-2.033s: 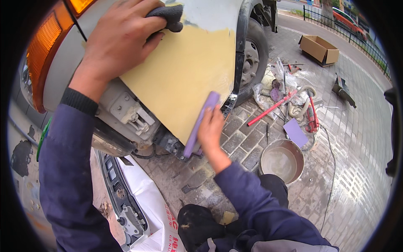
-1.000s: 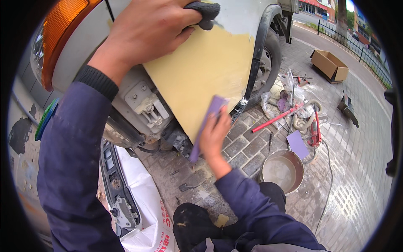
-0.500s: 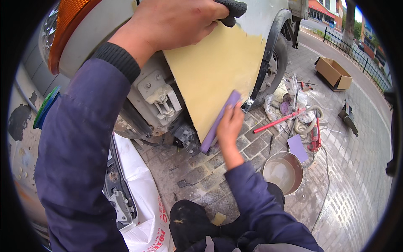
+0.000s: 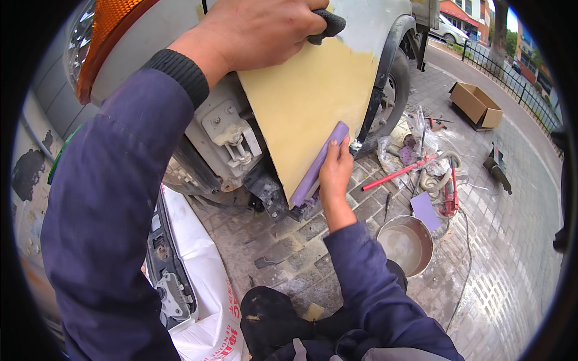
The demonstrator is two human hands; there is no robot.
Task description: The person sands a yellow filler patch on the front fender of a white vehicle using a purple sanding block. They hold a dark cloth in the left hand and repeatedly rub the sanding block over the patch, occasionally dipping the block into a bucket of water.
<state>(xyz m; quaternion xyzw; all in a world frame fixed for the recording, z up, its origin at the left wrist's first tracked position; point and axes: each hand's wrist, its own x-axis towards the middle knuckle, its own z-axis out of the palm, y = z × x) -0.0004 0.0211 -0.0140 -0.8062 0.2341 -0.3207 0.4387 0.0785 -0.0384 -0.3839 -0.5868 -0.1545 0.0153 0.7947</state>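
Observation:
A vehicle's body panel stands before me, coated in pale yellow filler that is ragged at its top edge against white paint. My right hand is closed round a long sanding block faced with purple sandpaper. The block lies slantwise on the panel's lower part, beside its lower corner. Up at the panel's top, my left hand grips a dark grey sponge; its fingertips are partly out of sight.
A bucket of cloudy water stands at right, near a purple sandpaper sheet. Beyond are a red-handled tool, plastic wrapping and a cardboard box. The wheel is behind the panel. A white sack lies at lower left.
The sanding block has shifted a little up along the panel, and my right hand with it. My left hand and sponge have moved slightly left and down.

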